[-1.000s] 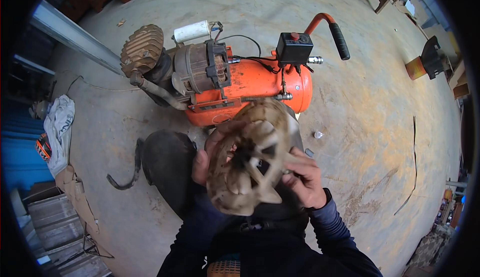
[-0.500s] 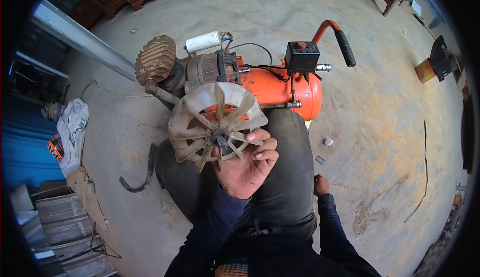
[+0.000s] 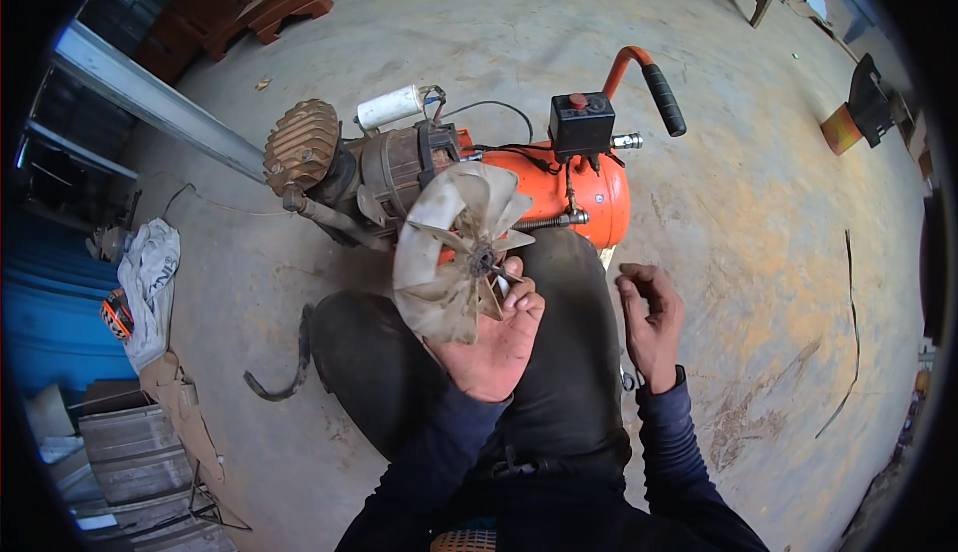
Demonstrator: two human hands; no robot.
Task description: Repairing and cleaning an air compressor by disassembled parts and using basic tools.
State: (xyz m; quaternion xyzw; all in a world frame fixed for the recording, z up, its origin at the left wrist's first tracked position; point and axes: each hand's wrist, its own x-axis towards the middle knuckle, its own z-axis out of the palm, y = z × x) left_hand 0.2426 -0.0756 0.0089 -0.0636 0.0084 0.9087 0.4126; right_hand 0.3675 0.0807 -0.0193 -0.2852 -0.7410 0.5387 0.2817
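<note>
My left hand holds a dirty whitish plastic fan wheel from below, its fingers by the hub and blades. The fan is tilted above my knees, in front of the air compressor's orange tank. My right hand is raised beside my right knee. Its fingers are curled, with the thumb and index tips close together; whatever may be between them is too small to make out. A small ring-like metal piece shows next to my right wrist.
The compressor's finned pump head, motor, white cylinder and black switch box stand ahead. A curved black strip lies left of my knee. A metal post rises at left; a long dark strip lies on the right.
My right hand has come up from low beside my thigh to beside my knee. The fan has turned in my left hand and shifted right, with its hub now facing differently.
</note>
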